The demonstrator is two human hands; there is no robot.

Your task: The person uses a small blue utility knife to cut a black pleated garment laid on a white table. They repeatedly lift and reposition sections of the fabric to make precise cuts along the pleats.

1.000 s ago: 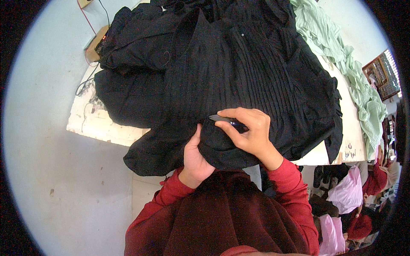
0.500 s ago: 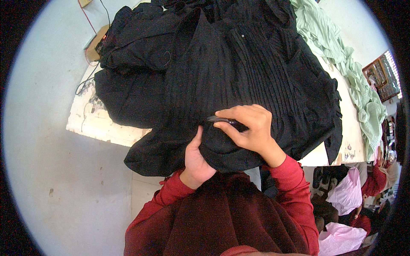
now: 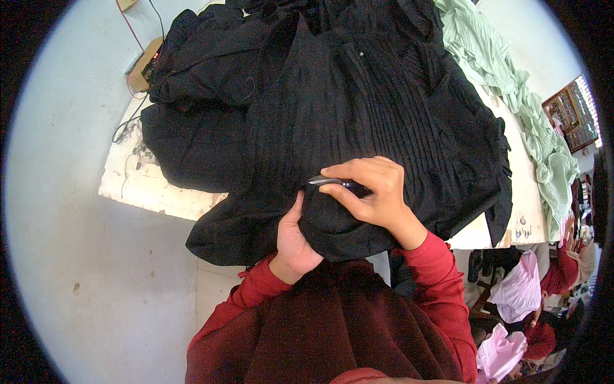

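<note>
The black garment (image 3: 339, 121) lies heaped over the table (image 3: 131, 182), its pleated part spread before you and its near end hanging past the table's edge on your side. Let the table carry that bulk, so the weight does not drag at the spot you work on. Your left hand (image 3: 297, 240) grips the near part of the garment, thumb on top; the fingers are hidden beneath, so how they press cannot be told. Draw the fabric gently flat there, without stretching it. Your right hand (image 3: 377, 192) pinches a small pair of dark snips (image 3: 329, 182) between thumb and forefinger, points toward your left. Those points sit just beyond your left thumb tip, so tuck that thumb down before you squeeze. Black on black hides detail: look closely, and use only the very tips.
</note>
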